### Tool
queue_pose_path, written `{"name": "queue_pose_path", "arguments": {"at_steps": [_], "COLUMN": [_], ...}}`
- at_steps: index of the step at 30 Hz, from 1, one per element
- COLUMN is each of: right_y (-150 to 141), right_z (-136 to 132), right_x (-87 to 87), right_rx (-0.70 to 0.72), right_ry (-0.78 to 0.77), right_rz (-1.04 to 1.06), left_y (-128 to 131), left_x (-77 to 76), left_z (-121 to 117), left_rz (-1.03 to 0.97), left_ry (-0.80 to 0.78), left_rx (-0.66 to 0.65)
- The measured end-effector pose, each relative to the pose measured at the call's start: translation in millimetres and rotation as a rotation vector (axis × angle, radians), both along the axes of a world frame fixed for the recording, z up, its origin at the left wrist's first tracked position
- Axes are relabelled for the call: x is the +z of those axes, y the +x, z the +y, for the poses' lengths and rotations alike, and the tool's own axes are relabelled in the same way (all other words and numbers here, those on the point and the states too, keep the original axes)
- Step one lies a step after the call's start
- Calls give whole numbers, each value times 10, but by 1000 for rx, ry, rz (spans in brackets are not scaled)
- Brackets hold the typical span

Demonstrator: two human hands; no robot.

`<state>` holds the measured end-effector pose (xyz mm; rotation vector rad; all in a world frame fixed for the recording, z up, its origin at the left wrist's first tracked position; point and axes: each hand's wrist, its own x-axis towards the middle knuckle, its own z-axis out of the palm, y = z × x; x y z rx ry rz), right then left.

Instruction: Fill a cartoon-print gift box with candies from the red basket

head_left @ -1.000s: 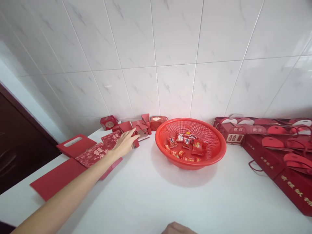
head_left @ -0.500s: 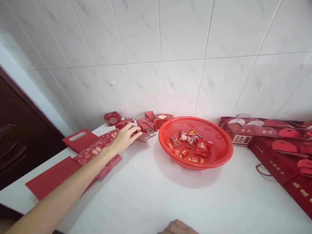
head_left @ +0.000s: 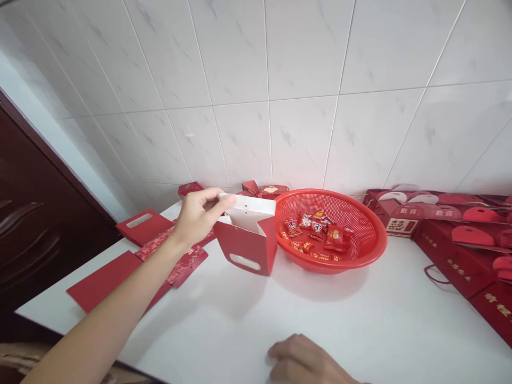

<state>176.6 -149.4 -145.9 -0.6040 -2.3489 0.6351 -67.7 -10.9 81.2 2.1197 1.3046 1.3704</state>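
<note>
Head camera shows me the red paper box pinched at its white top flap by my left hand, its open mouth running left to right just beside the basket, beyond my curled right hand, whose grip I cannot tell.

Red box now in left hand

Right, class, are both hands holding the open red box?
No, only the left hand grips the open red box by its rim, while the right hand is apart from it.
</note>
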Motion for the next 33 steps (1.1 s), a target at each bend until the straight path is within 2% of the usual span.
{"name": "queue_pose_path", "arguments": {"at_steps": [2,7,10,12,15,19,22,27,30,33], "right_y": [46,200,274,286,270,277,309,358,379,377], "right_z": [9,63,106,124,134,132,143,198,218,209], "right_x": [150,376,416,447,501,535,524,487,492,566], "right_rx": [-115,-521,-613,-617,-602,-626,-598,-582,-590,-480], "right_ry": [-11,-267,-307,-303,-306,-434,-538,-508,-480,-611], "right_rz": [98,199,221,245,292,348,370,409,424,441], "left_y": [86,262,351,406,470,509,513,507,505,497], "left_x": [-2,-118,-201,-238,-267,-304,-353,-412,-423,-451], "left_z": [-96,-333,-464,-541,-631,-670,-641,-596,-589,-557], "left_rz": [-1,71,135,160,175,149,123,87,65,-23], "left_ry": [-31,-49,56,139,226,226,230,256,198,21], "left_rx": [-86,-264,-416,-512,-554,-545,-607,-686,-702,-663]}}
